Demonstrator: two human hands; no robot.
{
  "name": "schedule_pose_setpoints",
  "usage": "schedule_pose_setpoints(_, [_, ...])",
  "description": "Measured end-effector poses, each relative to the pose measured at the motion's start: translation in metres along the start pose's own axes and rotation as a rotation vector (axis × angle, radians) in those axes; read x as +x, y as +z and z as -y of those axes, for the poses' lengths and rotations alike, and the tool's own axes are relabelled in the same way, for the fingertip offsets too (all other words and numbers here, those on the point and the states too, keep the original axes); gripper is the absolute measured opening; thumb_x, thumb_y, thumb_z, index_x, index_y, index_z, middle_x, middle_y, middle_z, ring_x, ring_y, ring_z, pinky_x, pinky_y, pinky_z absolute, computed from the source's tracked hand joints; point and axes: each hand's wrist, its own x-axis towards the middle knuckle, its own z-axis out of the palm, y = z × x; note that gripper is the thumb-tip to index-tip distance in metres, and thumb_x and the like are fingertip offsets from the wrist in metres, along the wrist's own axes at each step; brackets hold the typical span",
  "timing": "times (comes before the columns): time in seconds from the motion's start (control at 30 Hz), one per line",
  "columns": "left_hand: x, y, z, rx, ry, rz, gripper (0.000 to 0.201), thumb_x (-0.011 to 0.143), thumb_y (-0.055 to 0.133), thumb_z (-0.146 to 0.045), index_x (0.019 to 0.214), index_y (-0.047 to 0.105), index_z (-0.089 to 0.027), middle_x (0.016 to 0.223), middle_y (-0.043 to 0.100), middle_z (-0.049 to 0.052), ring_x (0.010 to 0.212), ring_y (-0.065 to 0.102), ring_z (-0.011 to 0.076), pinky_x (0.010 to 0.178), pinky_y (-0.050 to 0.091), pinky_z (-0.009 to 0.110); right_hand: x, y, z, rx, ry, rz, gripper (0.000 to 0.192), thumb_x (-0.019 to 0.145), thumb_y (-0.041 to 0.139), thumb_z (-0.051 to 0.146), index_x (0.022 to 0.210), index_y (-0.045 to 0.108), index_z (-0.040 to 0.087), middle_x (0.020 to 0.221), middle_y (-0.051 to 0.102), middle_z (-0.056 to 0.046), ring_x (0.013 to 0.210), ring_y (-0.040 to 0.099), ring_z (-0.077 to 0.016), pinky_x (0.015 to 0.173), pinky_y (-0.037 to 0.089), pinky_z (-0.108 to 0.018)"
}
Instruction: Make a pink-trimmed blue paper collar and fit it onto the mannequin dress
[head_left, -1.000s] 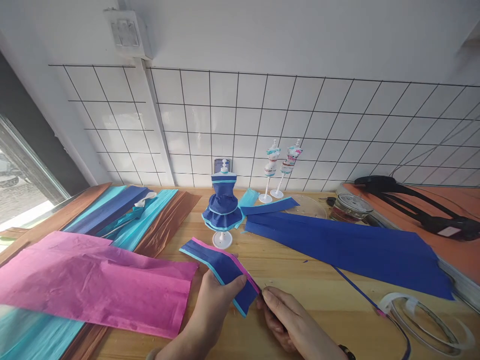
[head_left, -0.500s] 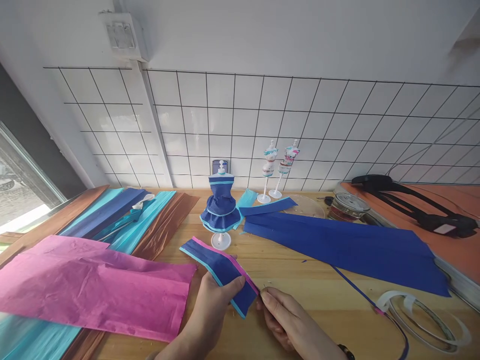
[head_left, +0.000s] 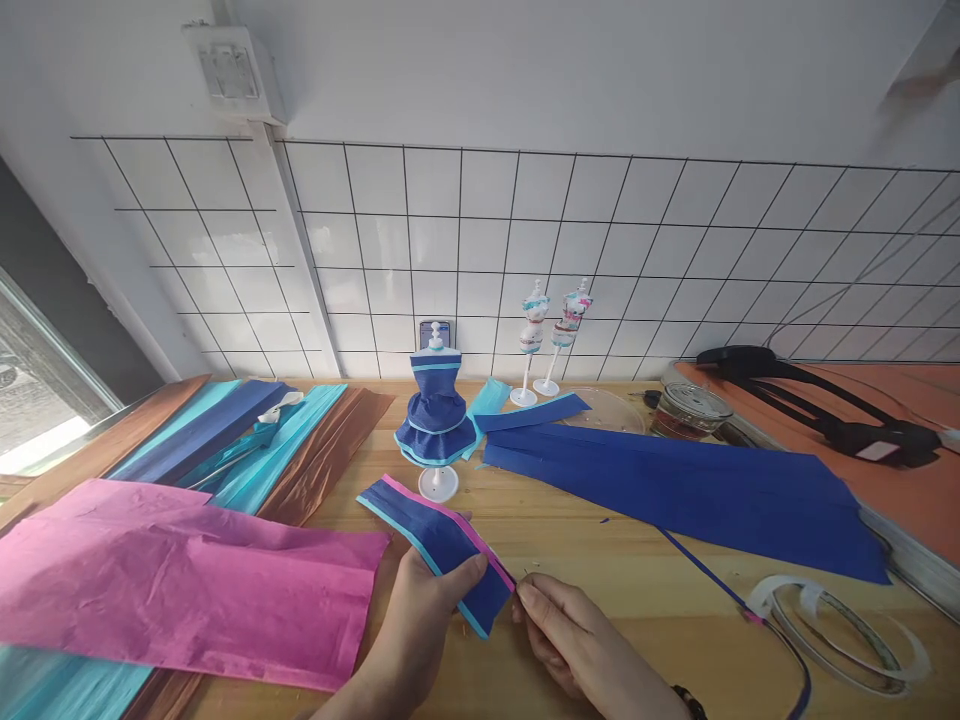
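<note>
My left hand (head_left: 420, 630) grips a pleated dark blue paper strip (head_left: 435, 535) edged in cyan on one side and pink on the other; the thumb lies across its near end. My right hand (head_left: 577, 645) pinches the pink corner of that strip at its near right end, with a thin needle-like tip showing above the fingers. Just behind the strip stands a small white mannequin wearing a blue ruffled paper dress (head_left: 436, 415). The wooden table (head_left: 600, 560) lies under all of it.
A large pink tissue sheet (head_left: 180, 580) lies left, with cyan, blue and brown sheets (head_left: 247, 435) behind. A long blue sheet (head_left: 675, 480) stretches right. Two small mannequins (head_left: 547, 330), a glass jar (head_left: 690, 408), a tape ring (head_left: 832, 630), black tool (head_left: 817, 400) on orange board.
Both hands keep their hold on the strip and barely move. The view has shifted slightly to the right, so everything sits a little further left in the picture.
</note>
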Motion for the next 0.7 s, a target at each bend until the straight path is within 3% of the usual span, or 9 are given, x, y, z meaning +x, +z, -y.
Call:
schedule_pose_setpoints(0.4, [0.0017, -0.0027, 0.002, 0.019, -0.006, -0.019, 0.02, 0.065, 0.07, -0.03, 0.076, 0.062, -0.015, 0.071, 0.067, 0.002, 0.066, 0.062, 0.0158, 0.063, 0.048, 0.025, -0.0028, 0.0004, 0.0038, 0.08, 0.055, 0.027, 0.048, 0.074, 0.042, 0.066, 0.077, 0.048, 0.018, 0.052, 0.033, 0.008, 0.04, 0.023, -0.0041, 0.037, 0.012, -0.019])
schedule_pose_setpoints(0.57, [0.0006, 0.0006, -0.0016, -0.015, -0.05, -0.044, 0.027, 0.058, 0.075, -0.031, 0.076, 0.063, -0.015, 0.067, 0.068, 0.002, 0.063, 0.063, 0.0176, 0.061, 0.048, 0.026, -0.0017, 0.0005, 0.0016, 0.1, 0.077, 0.009, 0.048, 0.074, 0.042, 0.065, 0.078, 0.05, 0.018, 0.05, 0.034, 0.009, 0.039, 0.022, -0.0038, 0.037, 0.013, -0.019])
schedule_pose_setpoints(0.7, [-0.0021, 0.0059, -0.0023, -0.039, -0.07, -0.056, 0.034, 0.052, 0.078, -0.029, 0.08, 0.063, -0.015, 0.068, 0.068, 0.003, 0.065, 0.063, 0.0189, 0.061, 0.049, 0.027, -0.0005, 0.0012, -0.0002, 0.112, 0.065, 0.002, 0.045, 0.074, 0.044, 0.064, 0.066, 0.043, 0.019, 0.049, 0.034, 0.009, 0.039, 0.024, -0.0036, 0.037, 0.014, -0.018])
